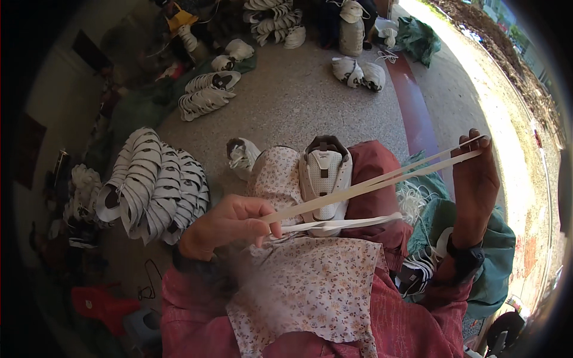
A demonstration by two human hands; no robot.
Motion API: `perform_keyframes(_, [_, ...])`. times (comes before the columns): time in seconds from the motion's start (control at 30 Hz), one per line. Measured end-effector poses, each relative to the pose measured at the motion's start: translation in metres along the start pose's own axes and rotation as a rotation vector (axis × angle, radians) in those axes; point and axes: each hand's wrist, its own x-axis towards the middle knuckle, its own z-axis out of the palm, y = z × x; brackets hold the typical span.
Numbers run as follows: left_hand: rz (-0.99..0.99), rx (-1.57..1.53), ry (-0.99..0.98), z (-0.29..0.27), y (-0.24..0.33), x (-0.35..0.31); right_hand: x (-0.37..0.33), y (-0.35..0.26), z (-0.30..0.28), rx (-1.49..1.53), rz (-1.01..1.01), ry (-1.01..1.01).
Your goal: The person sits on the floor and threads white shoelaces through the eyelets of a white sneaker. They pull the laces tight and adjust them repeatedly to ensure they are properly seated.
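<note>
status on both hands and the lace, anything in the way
Left hand pinching pale lace strands; right hand holding them farther along. Strands nearly straight, crossing over white shoe upper. No obstruction seen between hands.

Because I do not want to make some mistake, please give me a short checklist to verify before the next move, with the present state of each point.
1. Left hand grips the white lace: ok, pinched between thumb and fingers.
2. Right hand grips the lace: ok, strands reach its fingertips.
3. Lace straight between the hands: ok, no slack seen in the raised strands.
4. White shoe upper supported: ok, it sits between the knees.
5. Front of the shoe upper unobstructed in view: not ok, strands cross before it.
6. Lace ends even: cannot tell.
</note>
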Motion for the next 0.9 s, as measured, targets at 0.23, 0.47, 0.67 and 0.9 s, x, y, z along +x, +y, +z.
perform_keyframes(0.23, [0.018, -0.177, 0.139, -0.061, -0.061, -0.029, 0.035, -0.066, -0.189, 0.239, 0.157, 0.279])
perform_keyframes(0.47, [0.367, -0.437, 0.158, -0.078, -0.096, 0.016, 0.012, -0.159, -0.335, 0.136, -0.016, 0.84])
perform_keyframes(0.67, [0.33, -0.794, 0.201, -0.1, -0.101, 0.021, -0.027, -0.257, -0.388, 0.155, 0.1, 0.734])
perform_keyframes(0.9, [0.524, -1.109, 0.849, -0.132, -0.094, -0.007, -0.048, -0.272, -0.422, 0.326, 0.024, 0.588])
